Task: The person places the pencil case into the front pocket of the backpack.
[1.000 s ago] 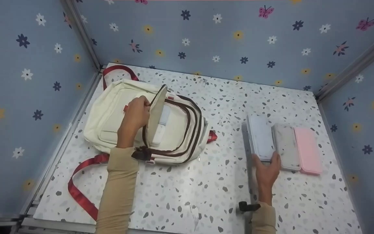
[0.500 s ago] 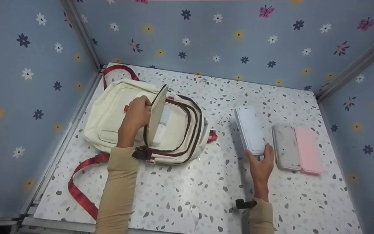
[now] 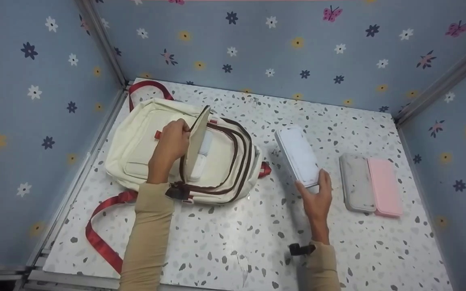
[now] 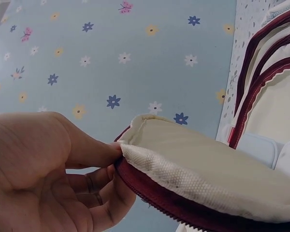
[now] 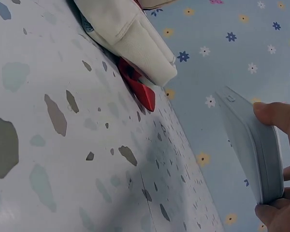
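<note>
A cream backpack [image 3: 136,133] with dark red-brown zips lies on the table, its front pocket unzipped. My left hand [image 3: 170,141] pinches the edge of the pocket flap [image 4: 183,154] between thumb and fingers and holds it raised. Inside the pocket sit a pale blue item [image 3: 205,143] and a white item [image 3: 198,169], partly hidden by the flap. To the right of the bag, my right hand [image 3: 317,202] grips a light blue flat rectangular case [image 3: 299,155] by its near end. In the right wrist view the case [image 5: 253,140] is held above the table, thumb and fingers on opposite edges.
A grey case [image 3: 357,184] and a pink case [image 3: 384,186] lie side by side at the right of the speckled table [image 3: 225,246]. A red strap [image 3: 99,242] loops out from the bag's near side. Flower-patterned walls [image 3: 257,44] border the table's back and sides.
My right hand has lifted the light blue case from beside the grey one and carried it left and slightly away, toward the backpack. The left hand still holds the flap in place.
</note>
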The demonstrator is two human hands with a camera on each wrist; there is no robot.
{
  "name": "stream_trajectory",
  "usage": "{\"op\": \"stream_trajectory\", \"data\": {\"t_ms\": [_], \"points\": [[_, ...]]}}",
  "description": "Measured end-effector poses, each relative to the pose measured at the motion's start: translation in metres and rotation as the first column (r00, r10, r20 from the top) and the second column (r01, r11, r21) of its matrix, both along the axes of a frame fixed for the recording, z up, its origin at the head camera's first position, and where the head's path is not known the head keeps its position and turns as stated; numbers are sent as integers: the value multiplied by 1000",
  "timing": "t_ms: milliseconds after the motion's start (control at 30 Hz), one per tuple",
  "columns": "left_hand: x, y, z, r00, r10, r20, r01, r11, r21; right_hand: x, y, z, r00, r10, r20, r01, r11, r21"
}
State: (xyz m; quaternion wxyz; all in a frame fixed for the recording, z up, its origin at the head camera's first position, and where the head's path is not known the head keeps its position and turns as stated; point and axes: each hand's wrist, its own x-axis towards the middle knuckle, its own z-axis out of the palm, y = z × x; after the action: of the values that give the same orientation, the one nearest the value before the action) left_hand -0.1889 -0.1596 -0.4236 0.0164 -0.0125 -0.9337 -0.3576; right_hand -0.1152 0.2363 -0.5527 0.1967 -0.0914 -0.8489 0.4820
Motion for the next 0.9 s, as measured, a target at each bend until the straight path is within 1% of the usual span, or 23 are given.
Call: {"op": "stream_trajectory", "data": {"t_ms": [100,333,467,600,767,900], "points": [[0,0,-1,1000,0,-6,0,1000,-3,-2,-5,2,1000,19,-3,-19,1000,15],[1,1,0,1000,6,-2,-6,1000,4,-8,-19,6,994,90,-56,-87,995,57],[1,1,-1,1000,4,-11,-3,1000,5,-10,-26,8,992,118,-47,-114,991,68],[1,1,-2,1000,4,-7,-4,1000,5,-13,-34,9,987,153,-43,-149,985,84],[1,1,-3,1000,8,-16,-8,1000,4,-17,-43,10,975,215,-54,-209,972,105],[1,2,-4,1000,7,-23,-7,1000,3,-18,-51,10,972,230,-36,-225,967,121]]}}
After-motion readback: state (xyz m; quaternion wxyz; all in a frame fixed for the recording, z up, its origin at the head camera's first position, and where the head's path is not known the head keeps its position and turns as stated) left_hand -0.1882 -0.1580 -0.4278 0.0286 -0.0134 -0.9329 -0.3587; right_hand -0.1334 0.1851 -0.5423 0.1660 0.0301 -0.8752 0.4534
